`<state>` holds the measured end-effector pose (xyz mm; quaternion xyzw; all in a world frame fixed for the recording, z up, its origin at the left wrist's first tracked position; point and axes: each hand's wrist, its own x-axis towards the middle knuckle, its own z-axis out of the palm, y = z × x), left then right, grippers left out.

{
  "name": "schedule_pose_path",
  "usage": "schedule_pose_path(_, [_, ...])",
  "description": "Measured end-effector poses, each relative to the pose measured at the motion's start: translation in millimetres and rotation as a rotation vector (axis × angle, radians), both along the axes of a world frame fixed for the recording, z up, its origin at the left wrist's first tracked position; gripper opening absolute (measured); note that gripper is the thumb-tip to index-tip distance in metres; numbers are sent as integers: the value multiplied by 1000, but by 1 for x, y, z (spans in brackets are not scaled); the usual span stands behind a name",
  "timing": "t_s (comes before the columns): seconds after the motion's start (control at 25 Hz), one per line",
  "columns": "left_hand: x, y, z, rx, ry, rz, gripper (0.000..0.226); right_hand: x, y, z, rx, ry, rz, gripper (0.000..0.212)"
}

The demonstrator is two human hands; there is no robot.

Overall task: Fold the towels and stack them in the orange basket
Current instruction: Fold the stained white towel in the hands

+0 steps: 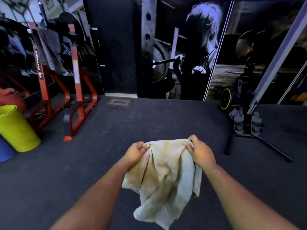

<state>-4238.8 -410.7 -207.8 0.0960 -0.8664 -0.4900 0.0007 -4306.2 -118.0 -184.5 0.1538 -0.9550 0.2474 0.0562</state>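
Opening step of a fold: left hand and right hand each pinch a top corner of the pale, stained terry towel, hanging crumpled above the dark floor. Next, apparently, spread it flat; orange basket unseen.

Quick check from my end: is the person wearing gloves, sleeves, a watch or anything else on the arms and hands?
No. The left hand and right hand are bare, with no gloves or rings visible. Both forearms are bare to the picture's bottom edge: no sleeves, watch or wristband in view.
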Motion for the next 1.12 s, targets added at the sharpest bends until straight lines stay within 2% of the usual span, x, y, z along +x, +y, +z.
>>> schedule_pose_path(0.04, [-3,4,8,93,-10,-24,45,-1,-2,-6,12,46,28,18])
schedule_pose_path(0.12, [-8,20,21,252,-21,-82,46,3,-15,-14,-74,67,170,33])
schedule_pose_path(0.2, [-13,39,31,395,-4,-105,38,12,-33,-18,-124,-107,325,51])
schedule_pose_path(0.24, [-15,47,36,479,2,-92,35,16,-41,-19,-119,-195,370,53])
schedule_pose_path(0.28, [-15,54,43,570,6,-66,32,18,-46,-23,-134,-244,385,46])
schedule_pose_path(0.36, [-13,61,51,732,29,-16,27,18,-53,-29,-298,-237,346,21])
schedule_pose_path(0.4, [-12,59,50,776,56,-21,28,15,-56,-29,-395,-235,309,23])
schedule_pose_path(0.48, [-4,50,39,696,78,-106,34,7,-62,-23,-565,-274,211,28])
schedule_pose_path(0.56, [10,43,22,541,-40,-193,38,-2,-65,-12,-626,-270,141,30])
schedule_pose_path(0.6, [14,41,14,510,-88,-175,31,-6,-65,-8,-618,-240,118,29])
schedule_pose_path(0.72, [15,41,17,577,-18,-13,13,-6,-59,-3,-666,-162,36,13])
schedule_pose_path(0.76, [12,42,23,639,25,41,13,-4,-55,-3,-679,-135,40,18])
schedule_pose_path(0.84, [3,42,34,751,84,117,19,2,-46,-11,-637,-148,216,46])
schedule_pose_path(0.88, [-1,43,39,777,93,136,20,6,-43,-16,-551,-189,325,59])
schedule_pose_path(0.96, [-6,45,47,822,80,161,21,12,-41,-27,-233,-176,459,68])
schedule_pose_path(1.04, [-8,44,52,848,59,173,23,13,-44,-36,-61,-77,469,41])
schedule_pose_path(1.12, [-11,36,49,735,41,206,30,12,-43,-38,-116,-57,423,8])
